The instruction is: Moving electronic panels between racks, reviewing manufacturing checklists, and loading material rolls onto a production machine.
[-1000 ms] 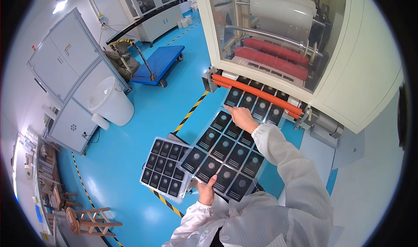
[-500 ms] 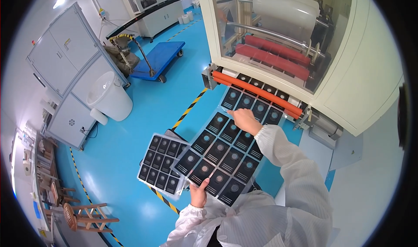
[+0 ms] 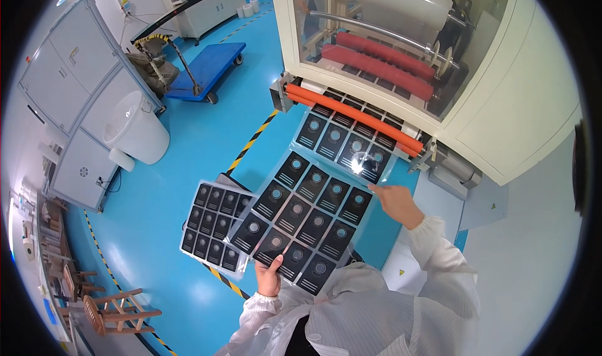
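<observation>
My left hand (image 3: 268, 279) grips the near edge of a clear plastic sheet (image 3: 305, 222) printed with rows of black panels, its thumb on top. At the sheet's far right corner is my right hand (image 3: 400, 206), fingers closed in a pinch; anything between them is too small to make out. A strip of the same printed film (image 3: 342, 144) comes out under the orange rollers (image 3: 354, 120) of a cream machine. A gap shows between strip and sheet. Just left of the sheet lies a stack of similar sheets (image 3: 213, 221), partly overlapped by it.
The machine's cabinet (image 3: 495, 114) stands ahead and right, with red rollers (image 3: 376, 71) behind its window. A blue platform cart (image 3: 213, 67), a white bin (image 3: 139, 130), grey cabinets (image 3: 72, 61) and a wooden stool (image 3: 116, 312) are on the left. Black-yellow tape (image 3: 253, 141) marks the floor.
My right hand has moved rightward across the film, from its left side to the right edge. The sheet now lies apart from the strip. The whole view has shifted slightly.
</observation>
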The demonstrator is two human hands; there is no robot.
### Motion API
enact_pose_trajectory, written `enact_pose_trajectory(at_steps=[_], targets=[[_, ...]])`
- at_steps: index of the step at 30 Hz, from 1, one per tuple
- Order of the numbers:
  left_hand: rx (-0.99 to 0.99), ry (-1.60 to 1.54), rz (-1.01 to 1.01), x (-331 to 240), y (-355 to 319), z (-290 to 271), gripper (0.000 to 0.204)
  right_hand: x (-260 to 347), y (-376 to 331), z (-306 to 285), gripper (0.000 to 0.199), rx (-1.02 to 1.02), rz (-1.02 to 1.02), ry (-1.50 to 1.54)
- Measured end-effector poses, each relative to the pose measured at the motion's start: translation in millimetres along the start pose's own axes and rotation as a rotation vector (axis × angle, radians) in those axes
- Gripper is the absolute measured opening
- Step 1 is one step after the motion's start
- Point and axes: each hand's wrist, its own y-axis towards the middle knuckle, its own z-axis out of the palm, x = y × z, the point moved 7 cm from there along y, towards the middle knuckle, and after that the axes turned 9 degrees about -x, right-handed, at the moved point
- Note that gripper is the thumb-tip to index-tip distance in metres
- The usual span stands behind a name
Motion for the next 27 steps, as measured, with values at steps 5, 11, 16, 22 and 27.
enact_pose_trajectory(at_steps=[5,11,16,22,27], targets=[[-0.02,0.01,-0.037,-0.4,7.1,-13.1,0.064,-15.0,-39.9,-8.6,0.034,0.07,0.024,-0.053],[-0.162,0.022,0.21,-66.0,33.2,-72.9,0.052,-25.7,-52.0,5.6,0.018,-0.007,0.229,0.394],[-0.283,-0.024,0.487,-144.1,40.7,-109.4,0.045,-40.1,-48.3,35.0,0.013,0.022,0.453,0.669],[-0.334,-0.05,0.677,-211.2,35.3,-116.2,0.057,-66.7,-29.1,31.3,0.018,-0.188,0.354,0.81],[-0.303,-0.1,0.721,-224.2,46.4,-114.0,0.051,-69.4,-16.1,25.7,0.023,-0.234,0.326,1.051]])
